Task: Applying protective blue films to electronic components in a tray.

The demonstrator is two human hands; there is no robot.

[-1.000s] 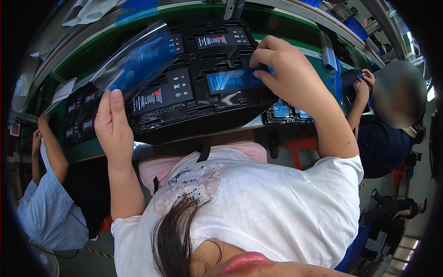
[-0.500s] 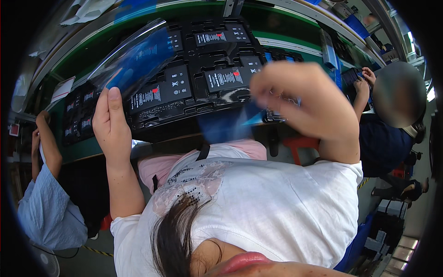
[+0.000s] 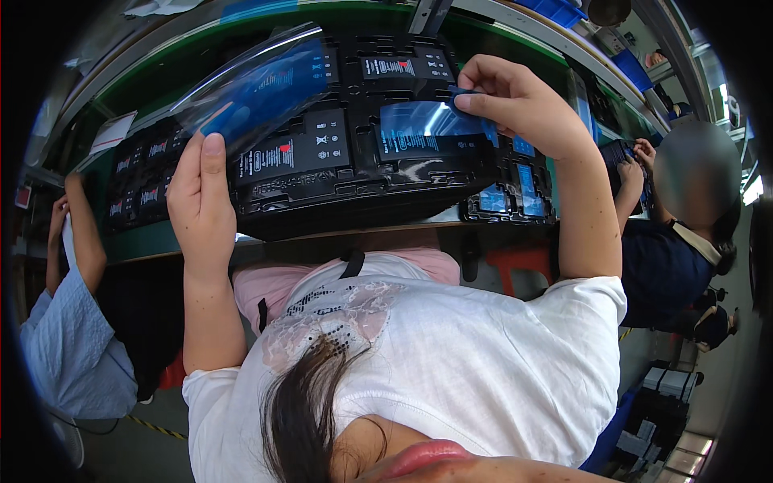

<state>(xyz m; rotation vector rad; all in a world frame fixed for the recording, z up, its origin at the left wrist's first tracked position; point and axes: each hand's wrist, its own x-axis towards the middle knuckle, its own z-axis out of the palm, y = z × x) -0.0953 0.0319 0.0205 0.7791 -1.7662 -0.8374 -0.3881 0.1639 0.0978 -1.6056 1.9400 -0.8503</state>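
My left hand (image 3: 203, 197) pinches a stack of clear and blue film sheets (image 3: 270, 84) between thumb and fingers. The sheets tilt over the left part of a black moulded tray (image 3: 362, 181). In the tray's recesses sit flat black batteries with white print and red marks, such as one at the front left (image 3: 310, 153) and one at the back (image 3: 403, 66). My right hand (image 3: 523, 105) pinches the right end of a blue film strip (image 3: 431, 121), which covers most of the front right battery. Whether the strip is stuck to it I cannot tell.
Another black tray with batteries (image 3: 145, 181) lies to the left. On the right, a tray (image 3: 527, 189) holds blue-covered pieces. A co-worker's hands (image 3: 632, 165) are at the far right, and another person's arm (image 3: 84, 217) at the far left. A red stool (image 3: 519, 264) stands below the bench.
My right hand has swung away from me and slightly right, bringing the blue strip from the tray's front edge onto the front right battery. My left hand still holds the sheets.
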